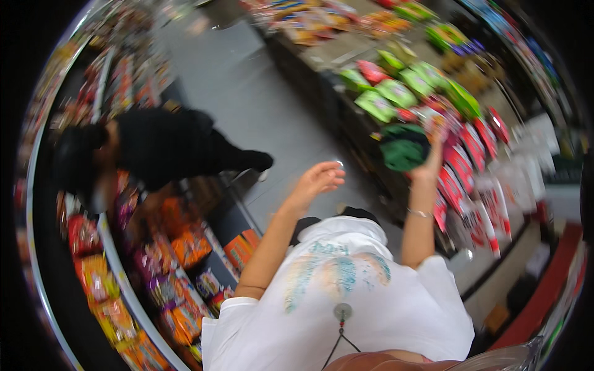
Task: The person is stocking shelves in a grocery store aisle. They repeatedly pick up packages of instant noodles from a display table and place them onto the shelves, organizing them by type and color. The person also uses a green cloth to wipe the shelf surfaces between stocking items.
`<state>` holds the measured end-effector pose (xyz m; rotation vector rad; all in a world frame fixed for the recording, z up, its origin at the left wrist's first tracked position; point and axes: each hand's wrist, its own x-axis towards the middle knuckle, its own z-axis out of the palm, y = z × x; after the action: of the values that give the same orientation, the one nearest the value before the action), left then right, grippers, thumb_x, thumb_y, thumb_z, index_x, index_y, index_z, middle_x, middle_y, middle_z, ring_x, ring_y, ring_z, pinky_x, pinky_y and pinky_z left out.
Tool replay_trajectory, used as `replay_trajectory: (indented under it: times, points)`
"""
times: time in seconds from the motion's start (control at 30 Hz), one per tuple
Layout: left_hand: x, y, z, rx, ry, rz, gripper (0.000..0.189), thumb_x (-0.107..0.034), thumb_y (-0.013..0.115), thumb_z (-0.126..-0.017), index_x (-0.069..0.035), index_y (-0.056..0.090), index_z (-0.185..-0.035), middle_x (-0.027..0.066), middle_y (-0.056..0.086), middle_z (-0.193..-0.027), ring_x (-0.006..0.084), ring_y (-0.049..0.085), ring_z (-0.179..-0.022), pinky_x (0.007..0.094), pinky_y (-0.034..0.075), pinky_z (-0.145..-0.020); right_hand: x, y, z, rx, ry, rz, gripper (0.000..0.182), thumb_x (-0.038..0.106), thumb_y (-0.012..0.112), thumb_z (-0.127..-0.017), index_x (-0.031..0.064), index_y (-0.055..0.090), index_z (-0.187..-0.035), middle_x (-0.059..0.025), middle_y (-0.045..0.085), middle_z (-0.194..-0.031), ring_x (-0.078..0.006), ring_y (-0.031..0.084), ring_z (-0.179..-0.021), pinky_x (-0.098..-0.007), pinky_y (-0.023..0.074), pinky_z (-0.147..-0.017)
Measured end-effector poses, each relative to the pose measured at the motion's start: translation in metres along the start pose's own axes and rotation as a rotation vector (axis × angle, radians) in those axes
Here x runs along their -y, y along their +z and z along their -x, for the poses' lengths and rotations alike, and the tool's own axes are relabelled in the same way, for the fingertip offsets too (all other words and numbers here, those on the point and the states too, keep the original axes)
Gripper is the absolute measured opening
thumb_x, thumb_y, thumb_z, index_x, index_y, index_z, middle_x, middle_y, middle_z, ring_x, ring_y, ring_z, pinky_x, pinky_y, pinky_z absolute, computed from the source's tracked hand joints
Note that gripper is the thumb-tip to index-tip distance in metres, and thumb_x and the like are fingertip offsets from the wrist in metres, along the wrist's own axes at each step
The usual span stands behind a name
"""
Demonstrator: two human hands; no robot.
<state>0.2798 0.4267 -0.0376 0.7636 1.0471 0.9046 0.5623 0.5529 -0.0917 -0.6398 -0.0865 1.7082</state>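
Note:
My left hand (324, 178) is raised over the aisle floor, its fingers loosely bent and apart, with nothing in them. My right hand (428, 160) reaches over the edge of a snack display. It grips a green and black item (403, 147), which looks like a cloth cap; blur hides its exact kind. Close beyond it lie light-green packets (397, 92). Red packets (464, 160) stand in rows beside my right wrist.
Another person in dark clothes (162, 143) bends at the left shelves. Those shelves hold orange snack bags (190, 250) and yellow ones (113, 320). A grey tiled floor (222, 88) runs between the shelves and the display (325, 60). White-and-red packs (494, 208) stand at the right.

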Motion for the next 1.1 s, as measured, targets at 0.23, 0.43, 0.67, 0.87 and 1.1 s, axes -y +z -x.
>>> replay_trajectory:
  times: [0.23,0.43,0.67,0.87,1.1]
  points:
    - [0.021,-0.106,0.096,-0.502,0.08,0.231,0.035,-0.027,0.051,-0.093,-0.005,0.05,-0.119,0.0103,0.057,-0.114,0.0185,0.057,-0.104,0.0321,0.046,-0.09,0.011,0.016,0.072,0.047,0.183,0.233,0.051,0.035,0.048,-0.089,-0.0008,0.049,-0.126,-0.0175,0.051,-0.128,-0.0352,0.048,-0.117,-0.0495,0.0354,-0.102]
    - [0.053,-0.209,0.209,-0.975,0.44,0.449,0.026,-0.019,0.054,-0.09,-0.003,0.056,-0.11,0.0091,0.062,-0.101,0.0189,0.061,-0.093,0.0343,0.051,-0.082,-0.082,0.054,0.067,0.068,0.24,0.403,0.036,0.025,0.048,-0.091,0.0029,0.056,-0.118,-0.0106,0.059,-0.12,-0.0265,0.054,-0.11,-0.0425,0.0403,-0.098]
    - [0.064,-0.369,0.418,-1.979,0.908,-0.029,0.023,-0.005,0.058,-0.083,-0.004,0.052,-0.106,0.0067,0.055,-0.101,0.0168,0.054,-0.092,0.0288,0.047,-0.084,-0.235,0.12,0.11,0.08,0.566,0.33,0.028,0.017,0.049,-0.091,0.0019,0.061,-0.111,-0.0088,0.063,-0.111,-0.0208,0.058,-0.105,-0.0359,0.0433,-0.095]
    - [0.095,-0.479,0.559,-2.036,0.948,0.337,0.04,-0.029,0.041,-0.094,-0.007,0.05,-0.125,0.0085,0.046,-0.133,0.0283,0.04,-0.124,0.047,0.034,-0.103,-0.296,0.132,0.146,-0.056,0.596,0.347,0.022,0.015,0.053,-0.089,0.0022,0.064,-0.102,-0.0073,0.067,-0.101,-0.0188,0.062,-0.096,-0.033,0.0474,-0.09]
    - [0.068,-0.512,0.579,-1.981,0.849,0.673,0.041,-0.03,0.042,-0.093,-0.006,0.049,-0.126,0.009,0.046,-0.133,0.0296,0.04,-0.124,0.0485,0.034,-0.102,-0.319,0.15,0.155,-0.128,0.549,0.404,0.019,0.016,0.053,-0.089,0.0058,0.064,-0.099,-0.0055,0.067,-0.097,-0.0195,0.063,-0.091,-0.0336,0.0507,-0.083]
